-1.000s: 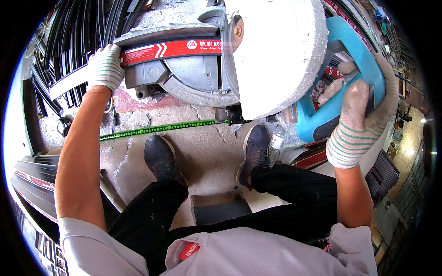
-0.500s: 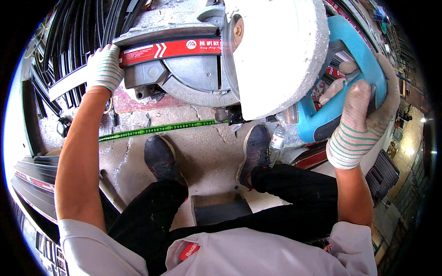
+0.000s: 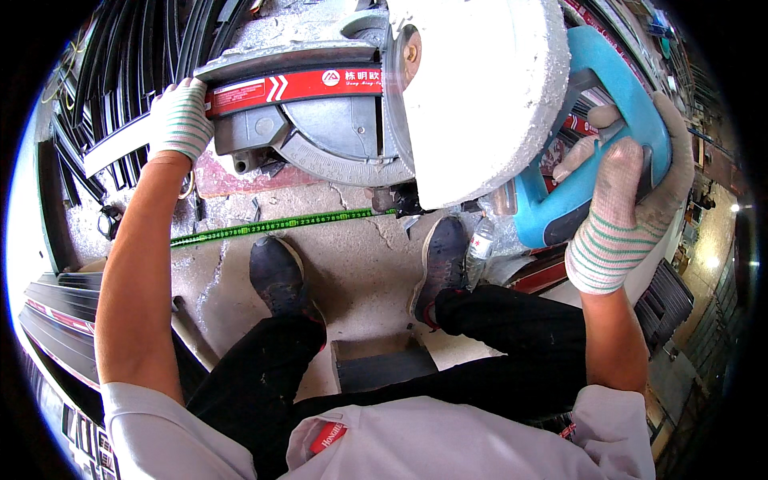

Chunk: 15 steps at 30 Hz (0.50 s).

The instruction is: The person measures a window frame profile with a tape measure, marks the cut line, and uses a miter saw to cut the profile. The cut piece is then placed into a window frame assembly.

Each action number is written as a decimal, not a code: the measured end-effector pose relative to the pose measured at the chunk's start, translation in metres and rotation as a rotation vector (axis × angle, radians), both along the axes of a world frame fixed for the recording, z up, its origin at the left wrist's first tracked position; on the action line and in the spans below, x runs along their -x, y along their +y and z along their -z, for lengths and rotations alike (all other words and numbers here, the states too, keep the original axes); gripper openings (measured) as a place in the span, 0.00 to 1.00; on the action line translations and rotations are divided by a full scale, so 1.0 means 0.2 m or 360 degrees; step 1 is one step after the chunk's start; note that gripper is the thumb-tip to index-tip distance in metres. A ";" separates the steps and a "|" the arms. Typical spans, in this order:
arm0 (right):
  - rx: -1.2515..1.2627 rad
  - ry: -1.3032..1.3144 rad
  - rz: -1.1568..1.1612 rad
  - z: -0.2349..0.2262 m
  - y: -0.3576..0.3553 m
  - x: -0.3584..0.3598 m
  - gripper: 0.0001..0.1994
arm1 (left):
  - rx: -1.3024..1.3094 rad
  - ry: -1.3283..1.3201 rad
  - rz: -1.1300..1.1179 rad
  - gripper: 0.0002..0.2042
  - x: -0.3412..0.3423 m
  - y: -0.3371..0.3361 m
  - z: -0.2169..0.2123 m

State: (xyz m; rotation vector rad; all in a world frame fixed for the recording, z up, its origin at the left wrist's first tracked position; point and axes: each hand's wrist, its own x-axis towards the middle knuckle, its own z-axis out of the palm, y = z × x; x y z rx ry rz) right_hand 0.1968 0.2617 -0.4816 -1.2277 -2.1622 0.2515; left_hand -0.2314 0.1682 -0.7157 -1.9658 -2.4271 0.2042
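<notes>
A miter saw (image 3: 336, 132) with a grey metal base stands in front of me, its round guard (image 3: 480, 96) caked in white dust. Against the saw's fence lies a long aluminium profile (image 3: 300, 88) with a red film strip, its pale end sticking out to the left. My left hand (image 3: 182, 120), in a white glove with green stripes, is closed over this profile just left of the saw base. The fingers of my gloved right hand (image 3: 616, 208) wrap round the saw's blue handle (image 3: 596, 172). The guard hides the blade and the profile's right part.
A green measuring tape (image 3: 280, 224) runs along the bench's near side. Dark profiles (image 3: 136, 64) are piled at the back left, with more stacked strips (image 3: 60, 320) at the lower left. A plastic bottle (image 3: 480, 248) stands beside my right shoe (image 3: 444, 264).
Almost nothing differs. Both hands keep their grip, and the whole view has shifted only very slightly.
</notes>
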 end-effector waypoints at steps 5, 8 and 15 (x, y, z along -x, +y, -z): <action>0.0237 0.0106 0.0026 0.00 -0.03 0.00 0.34 | 0.0022 -0.0021 -0.0015 0.14 -0.01 0.00 -0.02; 0.0232 0.0138 -0.0012 0.01 -0.03 0.00 0.34 | -0.0015 -0.0011 -0.0002 0.13 0.00 0.00 0.00; 0.0178 0.0132 -0.0031 0.01 -0.04 0.01 0.34 | -0.0019 -0.0026 0.0005 0.14 0.00 0.00 0.00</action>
